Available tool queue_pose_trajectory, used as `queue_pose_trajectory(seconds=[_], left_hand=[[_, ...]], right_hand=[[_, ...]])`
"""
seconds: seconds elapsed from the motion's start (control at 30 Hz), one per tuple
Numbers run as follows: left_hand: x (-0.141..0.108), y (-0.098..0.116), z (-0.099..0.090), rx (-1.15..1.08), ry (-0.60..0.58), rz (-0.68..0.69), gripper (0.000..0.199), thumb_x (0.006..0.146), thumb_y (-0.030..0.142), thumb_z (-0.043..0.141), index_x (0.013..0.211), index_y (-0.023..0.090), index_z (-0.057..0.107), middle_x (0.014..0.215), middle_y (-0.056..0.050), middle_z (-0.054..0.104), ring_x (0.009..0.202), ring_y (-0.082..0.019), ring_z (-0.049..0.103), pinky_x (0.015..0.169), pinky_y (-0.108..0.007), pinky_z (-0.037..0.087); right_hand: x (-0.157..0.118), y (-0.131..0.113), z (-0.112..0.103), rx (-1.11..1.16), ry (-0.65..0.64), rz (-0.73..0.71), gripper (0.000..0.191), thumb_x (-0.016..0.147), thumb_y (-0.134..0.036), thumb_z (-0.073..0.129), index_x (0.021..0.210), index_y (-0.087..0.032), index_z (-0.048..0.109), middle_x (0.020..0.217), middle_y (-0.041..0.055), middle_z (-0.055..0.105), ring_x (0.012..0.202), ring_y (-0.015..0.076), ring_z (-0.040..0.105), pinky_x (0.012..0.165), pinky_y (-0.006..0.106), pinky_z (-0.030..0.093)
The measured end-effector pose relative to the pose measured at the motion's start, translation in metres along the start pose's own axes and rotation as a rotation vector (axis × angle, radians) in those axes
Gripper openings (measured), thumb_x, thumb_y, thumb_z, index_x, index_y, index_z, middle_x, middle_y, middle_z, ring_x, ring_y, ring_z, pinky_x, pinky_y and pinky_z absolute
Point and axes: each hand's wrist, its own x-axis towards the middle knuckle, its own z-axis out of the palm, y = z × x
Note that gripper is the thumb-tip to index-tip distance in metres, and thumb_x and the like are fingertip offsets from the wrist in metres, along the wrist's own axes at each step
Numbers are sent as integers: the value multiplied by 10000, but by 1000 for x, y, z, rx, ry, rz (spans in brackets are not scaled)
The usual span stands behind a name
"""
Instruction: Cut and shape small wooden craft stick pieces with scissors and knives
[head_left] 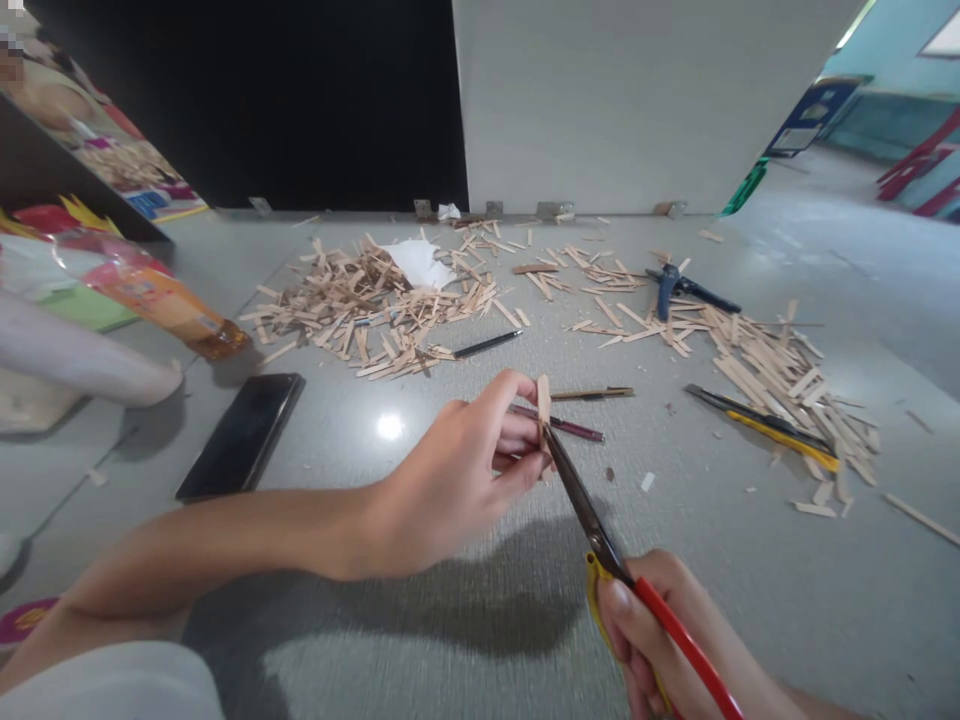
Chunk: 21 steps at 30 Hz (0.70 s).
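Note:
Between the fingertips of my left hand (469, 460) a short flat wooden stick (544, 400) stands roughly upright. My right hand (660, 620) is wrapped round the red and yellow handles of a pair of scissors (592, 525). The dark blades point up and left, and their tips meet the stick by my left fingers. Behind the left hand, a maroon pen (581, 431) and a brownish pen (600, 393) lie on the grey surface, each partly hidden by the hand or the stick.
Cut wood pieces are heaped at the back left (337, 300) and right (780, 370). Around them lie a black pen (487, 343), dark pliers (679, 285) and a yellow cutter (772, 425). A phone (240, 437) and an orange bottle (169, 300) are at left. A panel (600, 110) stands behind.

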Motion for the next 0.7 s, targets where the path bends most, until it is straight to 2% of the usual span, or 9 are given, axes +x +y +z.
queue_pose_trajectory(seconds=[0.17,0.33,0.47,0.57,0.7], left_hand=[[1,1,-1,22,-11,-7,195,1013,201,639,1106,230,470,1012,-86,856,918,-191,844,839,-261,663],[1,3,-2,34,-15,-3,196,998,173,626,1102,239,473,966,-53,853,872,-181,839,810,-252,664],[1,3,-4,77,-19,43,202,993,180,626,1098,243,466,938,-39,849,856,-174,837,786,-231,658],[-1,2,-4,124,-17,94,204,1006,168,615,1129,242,470,954,-27,851,874,-156,837,824,-214,651],[-2,2,-6,155,-15,120,231,1011,155,629,1171,246,489,976,-5,855,898,-144,842,852,-200,646]], right_hand=[[1,-3,-1,-19,-9,3,814,864,-1038,377,632,-258,391,457,-70,386,365,64,434,366,170,357],[-1,-6,-1,-35,34,8,813,864,-1036,388,619,-261,397,445,-78,367,350,55,372,353,175,327],[1,-9,-2,-55,-28,-36,813,866,-1039,366,593,-273,380,404,-63,384,324,69,401,320,186,274],[0,-12,-2,-80,-15,-65,801,900,-1013,363,583,-277,374,386,-59,375,314,73,399,309,194,242],[-7,-14,-5,-23,0,-15,801,870,-1033,381,632,-268,391,442,-91,336,341,53,336,346,201,253]])
